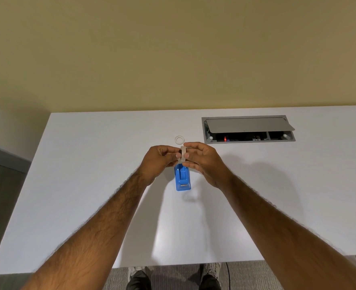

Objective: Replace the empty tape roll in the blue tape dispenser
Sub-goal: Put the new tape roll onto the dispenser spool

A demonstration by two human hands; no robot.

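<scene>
Both hands, left (158, 161) and right (202, 162), pinched the new tape roll (183, 154) above the blue dispenser (182, 178); seating it likely came next, aligned with the cradle.

blue tape dispenser (183, 178) far end behind hands, cable box (248, 129) contents perhaps sockets

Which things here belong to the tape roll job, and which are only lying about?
Belong to the job:
- blue tape dispenser on the white table
- tape roll, held edge-on between left hand and right hand
- small flat ring lying beyond the hands, probably the empty core

Only lying about:
- cable box set in the table, lid raised
- shoes on the floor
</scene>
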